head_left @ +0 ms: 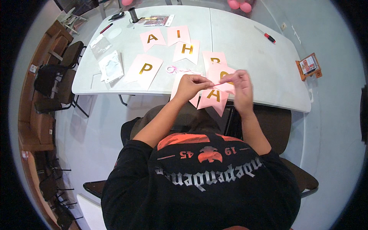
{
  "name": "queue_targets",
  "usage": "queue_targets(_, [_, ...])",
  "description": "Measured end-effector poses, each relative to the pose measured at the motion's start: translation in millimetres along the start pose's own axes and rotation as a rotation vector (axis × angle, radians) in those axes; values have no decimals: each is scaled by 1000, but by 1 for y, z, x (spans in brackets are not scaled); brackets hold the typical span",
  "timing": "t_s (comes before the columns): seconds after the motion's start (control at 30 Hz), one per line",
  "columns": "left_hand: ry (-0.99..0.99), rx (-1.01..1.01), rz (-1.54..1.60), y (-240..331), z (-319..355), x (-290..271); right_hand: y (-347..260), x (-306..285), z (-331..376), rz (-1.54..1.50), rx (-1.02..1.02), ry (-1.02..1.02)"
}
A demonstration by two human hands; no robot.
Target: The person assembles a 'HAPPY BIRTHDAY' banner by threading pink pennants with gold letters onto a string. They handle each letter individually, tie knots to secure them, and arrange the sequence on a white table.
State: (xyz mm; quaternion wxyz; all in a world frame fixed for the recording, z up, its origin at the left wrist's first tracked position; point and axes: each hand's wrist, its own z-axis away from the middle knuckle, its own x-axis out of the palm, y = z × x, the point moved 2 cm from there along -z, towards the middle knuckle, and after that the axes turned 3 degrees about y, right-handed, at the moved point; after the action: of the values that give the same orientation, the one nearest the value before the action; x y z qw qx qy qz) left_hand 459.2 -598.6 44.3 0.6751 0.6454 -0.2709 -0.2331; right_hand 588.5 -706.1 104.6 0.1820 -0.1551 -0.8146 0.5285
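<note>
Over the table's near edge, my left hand (190,87) pinches a thin pink ribbon (217,84) between thumb and fingertips. The strand runs across to my right hand (243,91), whose bent fingers close at its other end and look slightly blurred. Directly beneath both hands, several pale pink swallowtail pennants with gold letters overlap; one pennant (214,104) hangs past the edge. Part of this pile is hidden by my fingers. A loop of curled pink ribbon (172,69) lies just beyond my left hand.
Farther off on the white table (245,57) lie more pennants (145,69), clear plastic packaging (112,67), a dark ribbon spool (133,15), a red pen (106,28) and a red-handled screwdriver (265,34). A small framed stand (309,66) is at the right. Chairs (57,82) stand left.
</note>
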Motion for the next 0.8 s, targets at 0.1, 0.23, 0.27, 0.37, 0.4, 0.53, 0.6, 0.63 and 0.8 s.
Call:
queue_targets(0.1, [-68,-41,-62,-6,0,-1,-31,-26,-14,13,-75,75])
queue_targets(0.23, [-158,1,-17,-11,2,4,-60,-55,-31,176,-91,165])
queue_targets(0.27, [-176,25,-11,-11,3,6,-60,-59,-33,240,-41,147])
queue_targets(0.37, [-190,29,-57,-12,5,10,-37,-57,-36,258,194,12])
queue_targets(0.4, [-178,50,-47,-12,6,11,-25,-53,-34,296,262,-54])
queue_targets(0.53, [-145,80,-50,-16,3,14,9,-44,-27,250,428,-156])
queue_targets(0.6, [-157,-9,-83,-19,1,14,14,-42,-25,240,391,-137])
queue_targets(0.63, [-139,92,-47,-16,2,15,15,-41,-24,229,378,-120])
queue_targets(0.8, [-181,126,73,-6,8,22,14,-41,-23,168,431,-139])
